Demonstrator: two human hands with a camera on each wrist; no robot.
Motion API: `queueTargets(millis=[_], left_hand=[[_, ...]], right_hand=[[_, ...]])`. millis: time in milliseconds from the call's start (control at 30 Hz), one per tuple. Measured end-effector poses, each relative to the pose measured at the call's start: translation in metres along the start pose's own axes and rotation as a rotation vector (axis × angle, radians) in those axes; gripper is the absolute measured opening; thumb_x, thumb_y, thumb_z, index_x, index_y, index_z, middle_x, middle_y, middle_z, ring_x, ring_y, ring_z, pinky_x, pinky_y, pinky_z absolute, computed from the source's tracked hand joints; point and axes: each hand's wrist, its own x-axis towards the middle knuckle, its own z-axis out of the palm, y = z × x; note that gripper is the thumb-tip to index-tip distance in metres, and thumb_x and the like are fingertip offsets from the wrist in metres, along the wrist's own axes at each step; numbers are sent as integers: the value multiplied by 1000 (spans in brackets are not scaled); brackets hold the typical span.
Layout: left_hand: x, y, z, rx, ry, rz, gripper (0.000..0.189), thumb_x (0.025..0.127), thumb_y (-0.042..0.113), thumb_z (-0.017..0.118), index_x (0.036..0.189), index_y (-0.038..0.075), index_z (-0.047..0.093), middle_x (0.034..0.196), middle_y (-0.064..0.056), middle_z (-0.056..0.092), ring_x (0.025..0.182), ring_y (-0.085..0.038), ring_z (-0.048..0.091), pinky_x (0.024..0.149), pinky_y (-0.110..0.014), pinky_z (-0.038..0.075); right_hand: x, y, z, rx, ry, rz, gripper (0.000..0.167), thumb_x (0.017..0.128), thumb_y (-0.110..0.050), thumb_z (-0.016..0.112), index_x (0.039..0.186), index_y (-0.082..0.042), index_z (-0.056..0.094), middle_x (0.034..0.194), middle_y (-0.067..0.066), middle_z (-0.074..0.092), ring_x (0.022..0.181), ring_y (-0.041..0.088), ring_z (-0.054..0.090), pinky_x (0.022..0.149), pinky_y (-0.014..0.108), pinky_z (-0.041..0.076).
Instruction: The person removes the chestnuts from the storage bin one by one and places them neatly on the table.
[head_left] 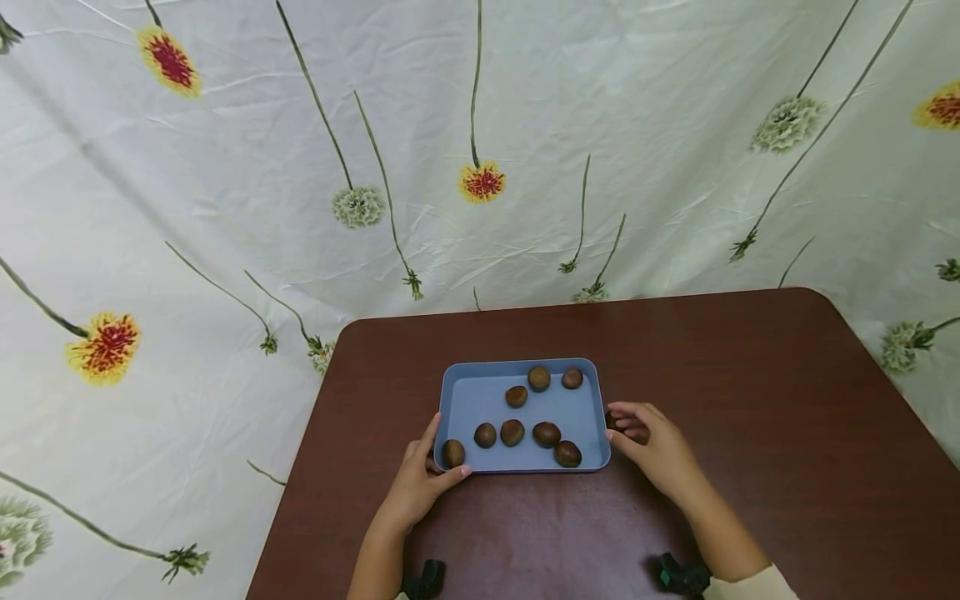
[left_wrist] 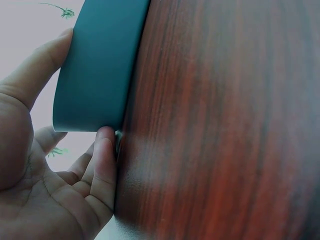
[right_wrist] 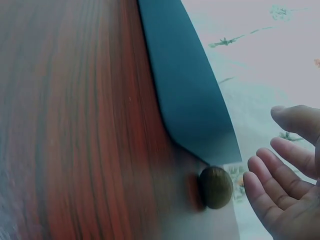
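"Head view?"
"Tray [head_left: 480, 393] is sitting on table [head_left: 750, 417], holding eight nuts [head_left: 512, 432]."
"Left wrist?"
"Left hand [left_wrist: 45, 190] is gripping tray at its corner."
"Right wrist?"
"Ninth nut [right_wrist: 217, 187] is lying just beside tray; right hand [right_wrist: 294, 197] is hovering near it, fingers loose and clear of it."

Here's the left hand [head_left: 415, 482], thumb spread from the index finger [head_left: 431, 433]! The right hand [head_left: 662, 452] angles inward, fingers [right_wrist: 280, 185] loosely curved.
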Motion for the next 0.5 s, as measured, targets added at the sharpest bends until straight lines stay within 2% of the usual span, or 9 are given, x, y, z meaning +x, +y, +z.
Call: queueTargets(millis=[267, 500], left_hand=[[-2, -1, -1, 5, -1, 11, 105, 84, 41, 83, 164, 27, 16, 135, -17, 43, 85, -14, 51, 75, -25, 47], [0, -2, 0, -1, 1, 5, 105, 84, 42, 83, 164, 28, 16, 135, -17, 43, 86, -14, 50, 76, -26, 46]], right_hand=[[-2, -9, 11, -3, -57, -47, 42, 91, -16, 78, 129, -5, 66, 120, 10, 66, 109, 23, 63, 94, 31, 54], [-3, -13, 19, -91, -64, -87, 40, 88, -16, 80, 126, -9, 69, 118, 2, 68, 109, 20, 65, 95, 39, 53]])
